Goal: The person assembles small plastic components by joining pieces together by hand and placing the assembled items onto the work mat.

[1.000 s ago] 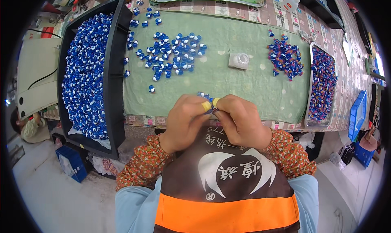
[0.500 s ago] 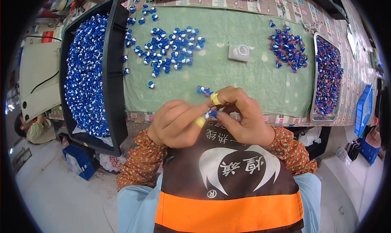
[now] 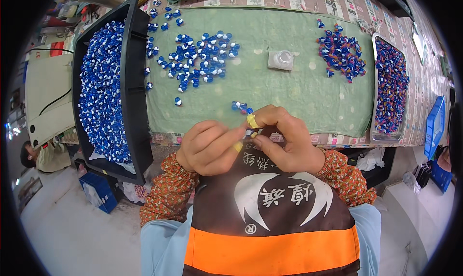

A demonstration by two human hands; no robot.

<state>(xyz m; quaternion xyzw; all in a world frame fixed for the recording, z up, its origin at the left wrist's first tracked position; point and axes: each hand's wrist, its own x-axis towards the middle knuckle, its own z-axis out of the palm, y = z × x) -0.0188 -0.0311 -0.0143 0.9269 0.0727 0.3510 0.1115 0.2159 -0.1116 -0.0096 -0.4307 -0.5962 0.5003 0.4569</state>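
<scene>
Near the cloth's front edge my left hand (image 3: 208, 148) and my right hand (image 3: 285, 140) meet, fingertips almost touching. Both are closed in a pinch on a small plastic piece (image 3: 250, 133), mostly hidden by the fingers; a pale part and a yellowish part show. Yellow tape wraps a finger on each hand. Just beyond the fingertips lie a few loose blue pieces (image 3: 239, 106). Farther left on the green cloth (image 3: 289, 102) spreads a group of blue-and-white pieces (image 3: 197, 64). At the far right is a pile of blue, red and orange pieces (image 3: 341, 54).
A deep black bin (image 3: 136, 83) full of blue-and-white pieces stands on the left. On the right a metal tray (image 3: 386, 137) holds blue-and-red pieces. A small clear container (image 3: 280, 60) sits mid-cloth. A blue crate (image 3: 98, 193) is on the floor at left.
The blue part that showed between my fingertips is now mostly covered. My right fingers have shifted slightly around the piece; both hands stay in the same place.
</scene>
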